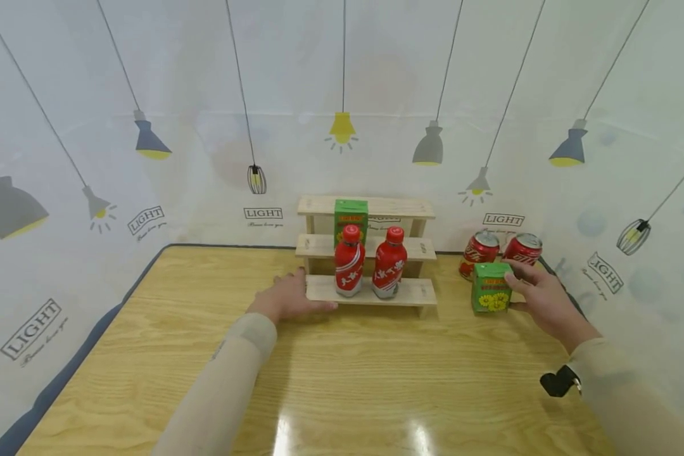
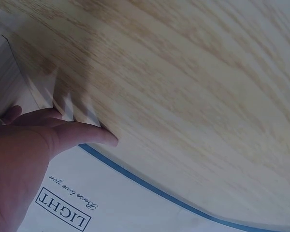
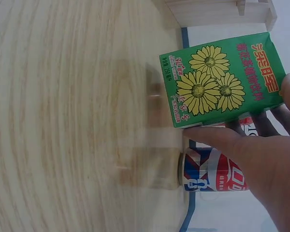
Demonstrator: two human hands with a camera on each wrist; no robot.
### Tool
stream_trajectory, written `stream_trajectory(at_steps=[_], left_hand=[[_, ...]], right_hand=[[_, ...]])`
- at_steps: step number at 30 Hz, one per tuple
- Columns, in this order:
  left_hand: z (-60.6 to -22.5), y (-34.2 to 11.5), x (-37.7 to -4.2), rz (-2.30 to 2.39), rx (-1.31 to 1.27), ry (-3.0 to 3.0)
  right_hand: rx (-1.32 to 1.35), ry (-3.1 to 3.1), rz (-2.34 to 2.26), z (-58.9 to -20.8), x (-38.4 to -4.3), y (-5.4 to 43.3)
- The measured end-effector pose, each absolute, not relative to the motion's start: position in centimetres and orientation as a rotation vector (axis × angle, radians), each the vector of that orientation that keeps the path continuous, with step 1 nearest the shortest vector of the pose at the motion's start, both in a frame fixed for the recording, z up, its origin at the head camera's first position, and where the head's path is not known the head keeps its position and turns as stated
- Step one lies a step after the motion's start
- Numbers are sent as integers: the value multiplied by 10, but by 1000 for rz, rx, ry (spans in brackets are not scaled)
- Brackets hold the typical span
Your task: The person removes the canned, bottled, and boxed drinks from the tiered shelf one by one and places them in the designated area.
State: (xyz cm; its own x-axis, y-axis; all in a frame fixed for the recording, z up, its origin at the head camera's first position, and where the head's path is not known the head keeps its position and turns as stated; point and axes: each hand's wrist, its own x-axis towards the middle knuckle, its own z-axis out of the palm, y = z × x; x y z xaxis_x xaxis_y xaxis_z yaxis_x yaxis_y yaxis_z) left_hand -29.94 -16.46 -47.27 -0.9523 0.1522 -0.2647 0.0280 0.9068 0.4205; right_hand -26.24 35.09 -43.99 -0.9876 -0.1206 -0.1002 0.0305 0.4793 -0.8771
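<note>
My right hand (image 1: 547, 307) pinches a green drink carton (image 1: 491, 292) with yellow flowers, thumb and fingers on its sides. In the right wrist view the carton (image 3: 220, 82) is tilted, and a red cola can (image 3: 210, 169) is behind it. My left hand (image 1: 285, 297) touches the left end of a three-step wooden rack (image 1: 313, 288), thumb along the front edge of the bottom step. Its fingers lie fairly straight against the rack's side in the left wrist view (image 2: 82, 133). Two red bottles (image 1: 349, 266) (image 1: 390, 266) stand upright on the bottom step.
Another green carton (image 1: 350, 212) stands on the rack behind the left bottle. Two red cola cans (image 1: 479, 250) (image 1: 524, 247) are at the back right, just behind the held carton. The wooden table (image 1: 342, 367) meets a lamp-printed curtain (image 1: 205, 158) along its back edge.
</note>
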Motion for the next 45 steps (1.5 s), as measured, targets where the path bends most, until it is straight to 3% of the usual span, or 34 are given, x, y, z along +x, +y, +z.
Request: stream_trajectory(at_steps=[45], left_hand=[[-473, -165, -300, 644, 132, 2776]], right_hand=[[-85, 2370, -1718, -450, -270, 360]])
